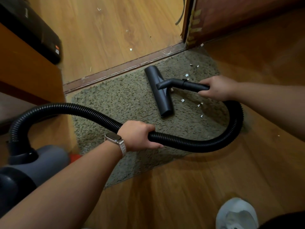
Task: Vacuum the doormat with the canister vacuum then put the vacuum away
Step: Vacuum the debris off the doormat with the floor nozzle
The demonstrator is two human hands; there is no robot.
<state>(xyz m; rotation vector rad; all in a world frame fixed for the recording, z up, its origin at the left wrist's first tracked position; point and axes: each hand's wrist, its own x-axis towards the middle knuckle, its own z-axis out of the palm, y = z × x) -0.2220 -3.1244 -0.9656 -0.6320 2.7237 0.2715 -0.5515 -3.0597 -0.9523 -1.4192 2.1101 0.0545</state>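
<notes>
Dark grey canister vacuum [41, 161] sits at lower left; its black ribbed hose [189, 142] loops across the shaggy olive doormat [115, 100] at frame centre. Left hand [138, 134] fingers are curled round the hose. Right hand [216, 87] grips the wand [196, 85], flat floor nozzle [159, 91] resting on the mat among white scraps [198, 105].

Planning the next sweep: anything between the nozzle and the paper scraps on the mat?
Nothing visible. The nozzle lies on the mat; the scraps sit right of it on open pile. The hose, held by the left hand, loops beyond them, not between. The right hand grips the tube.
</notes>
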